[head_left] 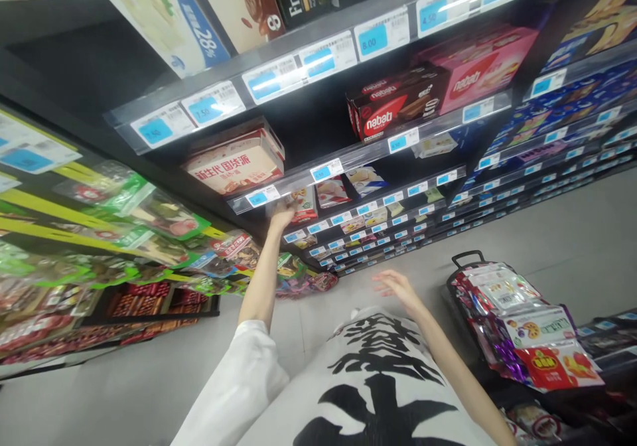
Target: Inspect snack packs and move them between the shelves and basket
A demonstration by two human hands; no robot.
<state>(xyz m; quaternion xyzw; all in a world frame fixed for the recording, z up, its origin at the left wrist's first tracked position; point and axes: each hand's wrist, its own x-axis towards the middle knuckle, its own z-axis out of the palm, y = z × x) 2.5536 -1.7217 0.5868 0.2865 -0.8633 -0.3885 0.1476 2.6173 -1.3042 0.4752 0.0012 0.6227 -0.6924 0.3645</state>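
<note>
My left hand (283, 215) reaches up to a store shelf and its fingers close on a red and white snack pack (303, 206) standing behind the shelf rail. My right hand (395, 285) hangs lower, in mid air over the floor, fingers spread and holding nothing; it is a little blurred. A cream box with red print (233, 164) sits on the shelf just above my left hand. My white shirt with black print fills the bottom middle.
Dark shelves (368, 150) with blue price tags run back to the right, holding nabati boxes (393, 104) and small packs. Green-labelled bags (129, 197) hang at the left. A black basket (522, 330) heaped with snack packs stands at the lower right on the grey floor.
</note>
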